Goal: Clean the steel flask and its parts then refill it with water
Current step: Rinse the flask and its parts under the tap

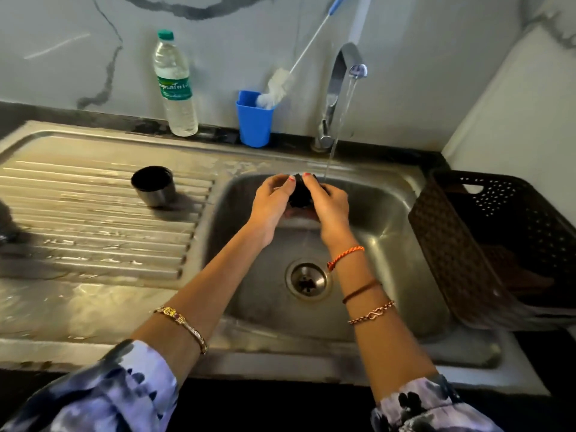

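1. A clear plastic water bottle with a green cap and green label is stood upright at the back edge of the worktop, against the marbled wall.
2. A blue plastic tumbler is placed at the same back edge, right of the bottle.
3. A white-bristled bottle brush with a thin white and blue handle is propped head-down in the tumbler, leaning right.
4. A dark brown perforated plastic basket is set at the worktop's right edge.

A home kitchen: a steel sink with ribbed drainboard, a running tap (water streaming down), marble-look wall tiles, and a dish basket alongside.
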